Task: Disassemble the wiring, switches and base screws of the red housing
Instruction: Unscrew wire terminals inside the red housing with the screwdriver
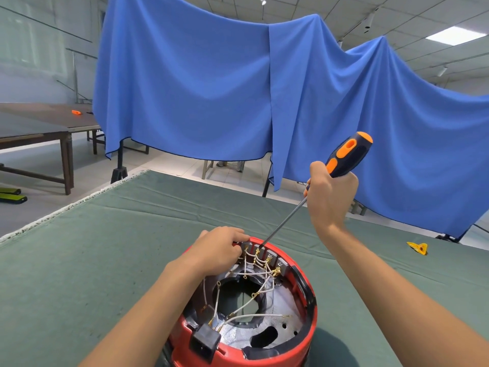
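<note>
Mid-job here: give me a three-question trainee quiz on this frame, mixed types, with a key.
1. True or false: the right hand holds the screwdriver.
2. The screwdriver tip touches: A) the black socket B) a terminal at the far rim of the red housing C) the green cloth.
3. Fill in: the left hand rests on the housing's far ____.

Key: 1 true; 2 B; 3 rim.

housing (308,337) red | wires (260,263) white | screwdriver (346,157) orange-black | table cloth (105,260) green | drape (211,88) blue
</note>
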Tool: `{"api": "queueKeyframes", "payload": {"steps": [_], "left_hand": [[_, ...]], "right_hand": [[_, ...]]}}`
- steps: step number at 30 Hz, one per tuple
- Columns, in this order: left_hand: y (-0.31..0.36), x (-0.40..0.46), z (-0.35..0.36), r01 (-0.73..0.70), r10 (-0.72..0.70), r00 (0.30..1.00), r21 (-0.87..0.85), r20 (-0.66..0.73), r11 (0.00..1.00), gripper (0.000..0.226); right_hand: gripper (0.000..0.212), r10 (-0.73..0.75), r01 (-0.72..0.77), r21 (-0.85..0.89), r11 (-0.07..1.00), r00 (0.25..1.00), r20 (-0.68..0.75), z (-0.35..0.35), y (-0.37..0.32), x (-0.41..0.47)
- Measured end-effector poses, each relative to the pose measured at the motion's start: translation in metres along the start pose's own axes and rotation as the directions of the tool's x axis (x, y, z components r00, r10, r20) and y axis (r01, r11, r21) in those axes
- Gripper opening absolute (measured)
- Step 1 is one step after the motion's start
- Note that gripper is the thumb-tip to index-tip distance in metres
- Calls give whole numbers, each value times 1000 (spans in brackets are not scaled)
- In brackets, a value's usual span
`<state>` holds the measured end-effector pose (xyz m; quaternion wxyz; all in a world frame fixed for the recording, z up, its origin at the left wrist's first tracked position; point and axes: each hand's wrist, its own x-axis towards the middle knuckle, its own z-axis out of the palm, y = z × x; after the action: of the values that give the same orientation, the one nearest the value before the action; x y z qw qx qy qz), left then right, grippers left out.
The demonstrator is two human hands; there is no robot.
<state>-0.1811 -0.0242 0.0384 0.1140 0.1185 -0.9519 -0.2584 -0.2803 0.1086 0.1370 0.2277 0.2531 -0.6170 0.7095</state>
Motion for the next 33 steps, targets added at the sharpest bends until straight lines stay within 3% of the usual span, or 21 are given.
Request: {"api": "queueKeyframes", "payload": {"steps": [8,15,23,29,33], "left_hand": [[2,-1,-1,11,-11,1000,22,12,1000,50],[-1,-1,-1,3,-2,1000,-21,31,1000,50],[-5,4,-3,-22,23,999,-31,34,999,49],[-4,3,-5,-23,24,999,-39,26,999,49],[-3,2,-5,-25,26,999,-42,28,999,48]], "right_hand": [[28,-61,63,-31,997,996,62,9,-3,-8],[24,242,-258,-176,950,964,-107,14,28,39],[19,325,-373,-311,874,925,-195,20,56,58],[12,436,-486,-262,834,870,-230,10,64,55],[11,411,-441,-123,889,888,-208,2,59,53]]}}
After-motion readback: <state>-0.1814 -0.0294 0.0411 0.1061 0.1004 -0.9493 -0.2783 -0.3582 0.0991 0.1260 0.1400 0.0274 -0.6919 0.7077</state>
